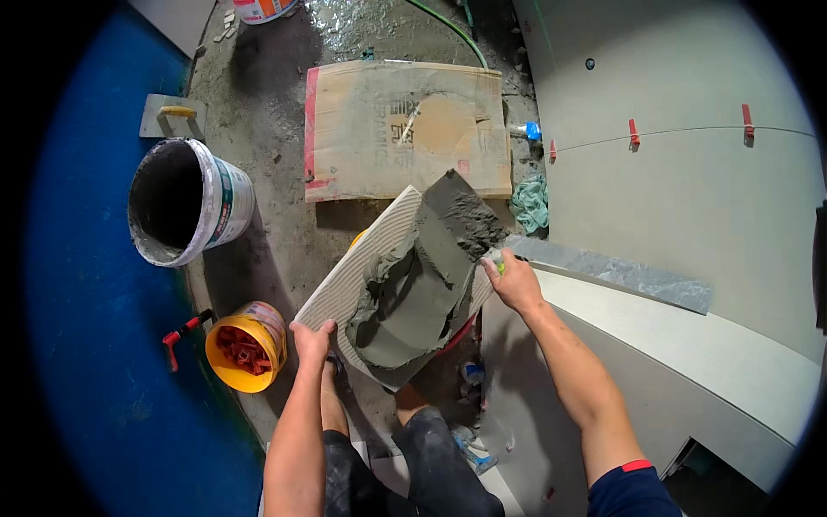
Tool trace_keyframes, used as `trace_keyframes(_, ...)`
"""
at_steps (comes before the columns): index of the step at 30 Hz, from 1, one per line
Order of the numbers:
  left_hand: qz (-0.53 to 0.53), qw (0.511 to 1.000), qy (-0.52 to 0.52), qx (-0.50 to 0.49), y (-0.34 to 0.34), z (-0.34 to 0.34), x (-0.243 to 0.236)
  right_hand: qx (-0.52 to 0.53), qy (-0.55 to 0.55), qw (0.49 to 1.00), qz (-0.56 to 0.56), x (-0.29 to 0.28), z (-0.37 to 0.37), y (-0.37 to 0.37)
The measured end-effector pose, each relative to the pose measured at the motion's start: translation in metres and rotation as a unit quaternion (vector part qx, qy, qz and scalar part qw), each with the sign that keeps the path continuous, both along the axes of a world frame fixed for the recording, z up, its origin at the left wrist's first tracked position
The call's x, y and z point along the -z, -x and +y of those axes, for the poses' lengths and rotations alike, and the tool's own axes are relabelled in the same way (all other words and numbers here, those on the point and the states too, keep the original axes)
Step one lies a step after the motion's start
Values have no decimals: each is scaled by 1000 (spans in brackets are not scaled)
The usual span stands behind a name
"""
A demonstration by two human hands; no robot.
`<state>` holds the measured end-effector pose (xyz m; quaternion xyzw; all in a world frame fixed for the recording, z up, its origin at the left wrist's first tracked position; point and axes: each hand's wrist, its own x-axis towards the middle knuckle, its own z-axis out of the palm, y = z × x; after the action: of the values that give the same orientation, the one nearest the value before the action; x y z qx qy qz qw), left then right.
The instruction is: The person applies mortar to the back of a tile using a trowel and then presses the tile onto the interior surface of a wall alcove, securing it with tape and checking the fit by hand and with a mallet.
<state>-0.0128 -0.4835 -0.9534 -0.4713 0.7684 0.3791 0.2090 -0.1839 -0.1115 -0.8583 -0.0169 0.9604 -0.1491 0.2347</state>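
"State of grip?"
"Left hand (312, 339) clasps the ribbed tile (345, 276), mid-frame, spread with grey mortar (405, 314). Right hand (516, 281) closes around a partly hidden greenish handle (497, 260)."
"Room?"
"Blue surface (95, 284), left; soiled cardboard (353, 121), upper centre; wet floor (362, 26) at top."

Teal cloth (530, 205) beside stained cardboard (362, 129)

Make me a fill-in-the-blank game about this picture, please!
1. The person's ____ hand grips the left corner of the ribbed tile.
2. The thick paste spread on the tile is coloured ____.
3. The small bucket holding red pieces has a ____ rim.
4. Along the seam on the right, I count ____ red clips.

Missing words: left; grey; yellow; three.
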Motion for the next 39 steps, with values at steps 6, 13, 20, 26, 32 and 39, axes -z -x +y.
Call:
trace_keyframes(6, -3, 1000, 2, 0, 0, 1, -5, 83, 149, 984, -57, -17, 2, -24)
trace_keyframes(13, 0, 1000, -21, -5, 7, 6, -6, 235, 230, 912, -246, -7, -2, 2)
trace_keyframes(20, -8, 1000, -7, -21, -7, 2, -1, -76, 31, 996, -28, -24, -13, 38)
trace_keyframes(26, 21, 998, -48, -28, 0, 7, -4, -178, -42, 982, 37, -17, -39, 100)
trace_keyframes(32, -13, 997, -74, -37, 0, 2, -10, -242, 2, 969, -51, -55, -87, 80)
trace_keyframes(39, -31, 996, -76, -37, 2, 4, -14, -355, -108, 920, -126, -71, -107, 24)
